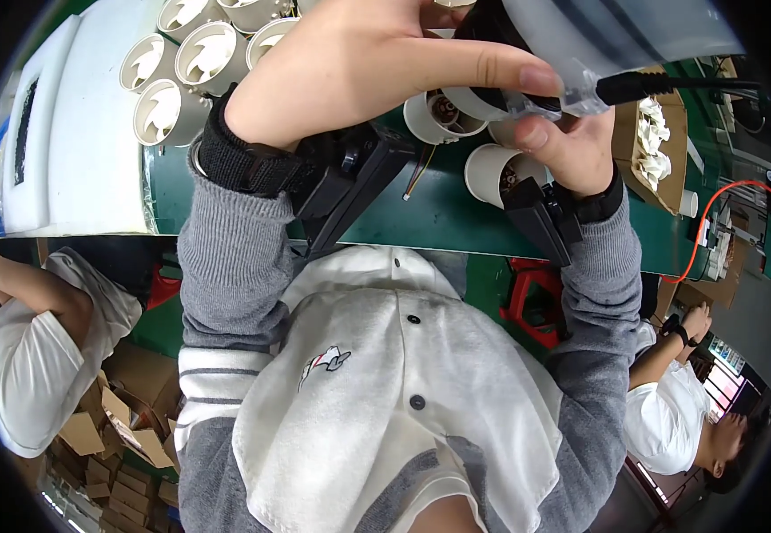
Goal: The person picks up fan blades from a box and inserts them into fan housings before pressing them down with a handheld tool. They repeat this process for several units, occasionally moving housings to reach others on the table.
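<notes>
At the top right of the bench, both my hands hold a black device in a clear plastic wrap [572, 44]; a black cable [643, 86] runs out of it to the right. My left hand [341, 67] reaches across from the left, its thumb pressed along the near side of the wrap. From below, my right hand [576, 151] grips the same wrap with its thumb near the cable end. Under the hands stand white round housings [485, 173] with dark, reddish-brown parts inside. The device's far side and several fingers are hidden.
Several white housings with white fan blades [206, 55] stand at the upper left, beside a white foam block [92, 115]. An open cardboard box [670, 160] holds white impellers at the right, near an orange cord [705, 222]. People sit on both sides.
</notes>
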The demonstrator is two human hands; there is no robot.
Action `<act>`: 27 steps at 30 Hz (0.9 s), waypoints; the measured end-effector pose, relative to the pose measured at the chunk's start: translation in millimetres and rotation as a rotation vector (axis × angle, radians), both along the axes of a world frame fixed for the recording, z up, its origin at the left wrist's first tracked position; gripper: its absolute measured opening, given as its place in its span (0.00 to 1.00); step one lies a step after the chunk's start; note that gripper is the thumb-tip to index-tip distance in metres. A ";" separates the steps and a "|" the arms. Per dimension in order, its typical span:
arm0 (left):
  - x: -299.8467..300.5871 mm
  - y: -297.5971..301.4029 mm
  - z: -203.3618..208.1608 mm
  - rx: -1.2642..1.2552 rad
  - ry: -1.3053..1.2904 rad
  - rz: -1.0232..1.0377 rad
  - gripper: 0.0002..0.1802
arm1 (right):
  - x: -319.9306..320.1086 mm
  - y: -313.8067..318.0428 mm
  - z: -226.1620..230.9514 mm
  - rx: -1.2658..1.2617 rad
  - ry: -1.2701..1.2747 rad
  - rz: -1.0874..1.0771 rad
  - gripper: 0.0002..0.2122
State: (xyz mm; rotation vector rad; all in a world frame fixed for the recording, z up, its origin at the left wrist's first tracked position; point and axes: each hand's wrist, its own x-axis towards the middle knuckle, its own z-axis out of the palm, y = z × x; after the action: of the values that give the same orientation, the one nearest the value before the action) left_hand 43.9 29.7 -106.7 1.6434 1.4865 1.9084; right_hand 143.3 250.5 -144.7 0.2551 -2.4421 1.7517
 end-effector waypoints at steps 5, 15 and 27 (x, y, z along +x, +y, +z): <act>1.5 0.9 3.4 -0.016 0.023 -0.004 0.43 | 1.0 1.8 -0.6 0.030 0.041 -0.017 0.36; 4.9 0.1 5.0 -0.070 -0.105 0.000 0.43 | 4.3 -1.0 4.1 0.014 0.005 -0.018 0.35; 10.5 3.4 12.6 -0.121 -0.426 -0.057 0.42 | 4.9 3.5 0.9 0.006 -0.009 -0.026 0.35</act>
State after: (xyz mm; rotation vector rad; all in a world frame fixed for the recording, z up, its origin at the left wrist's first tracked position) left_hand 54.4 33.1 -94.2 1.1228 1.3330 1.9386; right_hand 148.2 254.0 -143.8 0.2155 -2.4454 1.7389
